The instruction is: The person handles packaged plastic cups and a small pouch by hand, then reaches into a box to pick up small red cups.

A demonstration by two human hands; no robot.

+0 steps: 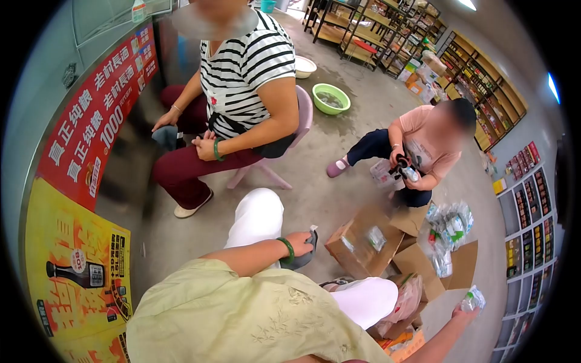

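Note:
My left hand (pixel 298 245), a green bangle on its wrist, is closed around a dark grey item (pixel 301 260) with a small pale tag, possibly folded cloth; its kind is unclear. It is beside my white-trousered knee. Out to the right, my right hand (pixel 465 316) grips a clear plastic package (pixel 474 299) with blue and green print. Below my left hand's level, an open cardboard box (pixel 351 251) holds a few plastic packages (pixel 376 239). More clear packages (pixel 448 224) are heaped beyond the open flaps.
A person in a striped shirt (pixel 248 66) sits on a pink chair (pixel 301 115), a similar grey item near their hand. Another person (pixel 423 145) squats, holding dark items and a package. Basins (pixel 331 98), shelves (pixel 484 85) and a postered counter (pixel 91 121) surround us.

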